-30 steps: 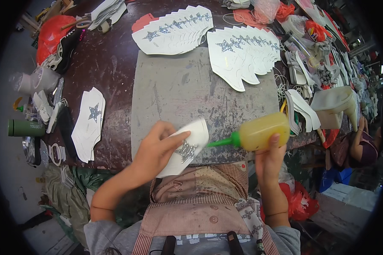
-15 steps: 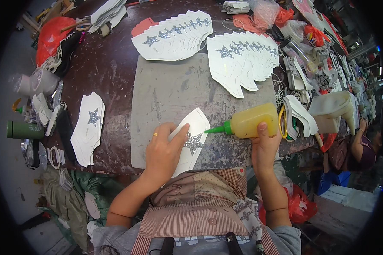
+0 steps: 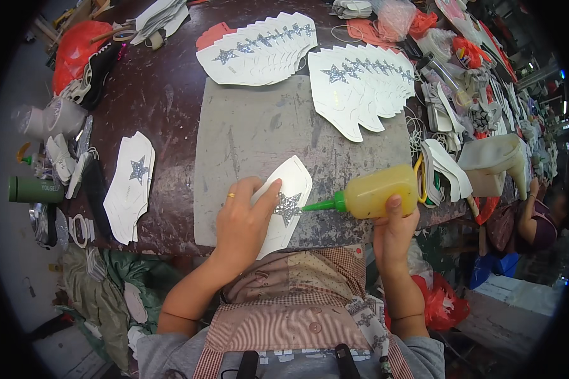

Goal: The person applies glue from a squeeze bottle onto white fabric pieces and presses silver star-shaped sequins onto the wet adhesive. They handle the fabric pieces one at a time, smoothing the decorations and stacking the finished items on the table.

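My left hand [image 3: 241,218], a ring on one finger, presses and grips the left side of a white shoe upper piece [image 3: 292,177] at the near edge of the grey board. A silver glitter star [image 3: 288,207] sits on that piece. In my right hand [image 3: 395,239] is a squeeze bottle [image 3: 380,191] of yellowish liquid, tipped on its side with the thumb on the near face. Its green nozzle [image 3: 324,205] points left, the tip at the star's right point. Whether liquid is coming out is too small to tell.
Two fanned rows of white star pieces [image 3: 259,66] [image 3: 354,95] lie beyond the grey board [image 3: 246,132]. More star pieces [image 3: 128,196] lie at the left. A green flask [image 3: 35,189], a black shoe [image 3: 100,74] and a whitish plastic jug [image 3: 487,161] stand around the table.
The bottle has come a little nearer to me, so its nozzle tip has shifted from above the star's right point down to it. My left hand keeps its hold on the piece.
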A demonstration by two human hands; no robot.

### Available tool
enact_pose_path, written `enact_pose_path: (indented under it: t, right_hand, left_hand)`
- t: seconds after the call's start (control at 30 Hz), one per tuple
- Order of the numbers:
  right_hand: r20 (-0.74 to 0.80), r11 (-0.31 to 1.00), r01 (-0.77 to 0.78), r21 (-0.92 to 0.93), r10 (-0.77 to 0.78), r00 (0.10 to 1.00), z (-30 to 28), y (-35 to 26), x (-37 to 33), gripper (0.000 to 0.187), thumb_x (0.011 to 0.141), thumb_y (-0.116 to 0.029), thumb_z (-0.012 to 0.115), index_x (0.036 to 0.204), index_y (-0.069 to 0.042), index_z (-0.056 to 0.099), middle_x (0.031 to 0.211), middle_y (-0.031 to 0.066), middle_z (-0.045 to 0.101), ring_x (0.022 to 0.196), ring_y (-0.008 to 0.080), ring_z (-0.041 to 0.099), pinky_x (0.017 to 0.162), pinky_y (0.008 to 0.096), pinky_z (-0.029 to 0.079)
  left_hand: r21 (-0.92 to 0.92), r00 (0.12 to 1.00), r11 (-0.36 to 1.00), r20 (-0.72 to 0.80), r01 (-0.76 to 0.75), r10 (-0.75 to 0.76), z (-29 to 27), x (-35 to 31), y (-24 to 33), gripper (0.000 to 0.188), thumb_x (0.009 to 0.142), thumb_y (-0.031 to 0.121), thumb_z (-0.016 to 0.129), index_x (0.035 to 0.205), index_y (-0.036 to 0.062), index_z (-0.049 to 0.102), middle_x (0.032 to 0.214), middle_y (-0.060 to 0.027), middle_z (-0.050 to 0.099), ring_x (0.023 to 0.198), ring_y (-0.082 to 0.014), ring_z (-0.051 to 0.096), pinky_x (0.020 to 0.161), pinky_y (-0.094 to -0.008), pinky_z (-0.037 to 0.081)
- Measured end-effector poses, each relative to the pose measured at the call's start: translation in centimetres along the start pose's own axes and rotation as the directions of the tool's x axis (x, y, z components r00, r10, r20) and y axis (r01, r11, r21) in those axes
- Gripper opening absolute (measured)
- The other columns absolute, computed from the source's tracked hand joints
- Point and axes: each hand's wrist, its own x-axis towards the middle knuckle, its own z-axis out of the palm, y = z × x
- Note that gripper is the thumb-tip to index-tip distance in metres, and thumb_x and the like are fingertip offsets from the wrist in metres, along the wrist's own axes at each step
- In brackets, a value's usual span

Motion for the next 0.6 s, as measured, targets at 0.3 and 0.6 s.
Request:
enact_pose_path:
  t: [0.3, 0.6]
  right_hand:
    - [0.05, 0.974, 0.071, -0.214, -0.062, 0.997, 0.1, 0.8, -1.9, 0.059, 0.089, -0.045, 0.076, 0.118, 0.003, 0.058, 0.102, 0.0042, 0.063, 0.094, 0.0121, 0.057, 0.084, 0.0278, 0.046]
    - [0.069, 0.939, 0.088, -0.334, -0.068, 0.995, -0.6, 1.0, -4.2, 0.068, 0.085, -0.051, 0.078, 0.118, 0.005, 0.058, 0.104, 0.005, 0.063, 0.095, 0.0141, 0.058, 0.087, 0.0302, 0.047]
  left_hand:
    - [-0.009, 1.0, 1.0, -0.01, 0.003, -0.003, 0.1, -0.1, -0.1, 0.036, 0.081, 0.004, 0.074, 0.117, 0.0084, 0.071, 0.098, -0.0093, 0.057, 0.086, -0.0268, 0.057, 0.069, -0.0369, 0.048]
    - [-0.021, 1.0, 1.0, -0.009, 0.017, -0.017, 0.0, -0.1, 0.0, 0.035, 0.081, 0.005, 0.074, 0.116, 0.0085, 0.071, 0.097, -0.0085, 0.057, 0.086, -0.0256, 0.058, 0.069, -0.0373, 0.049]
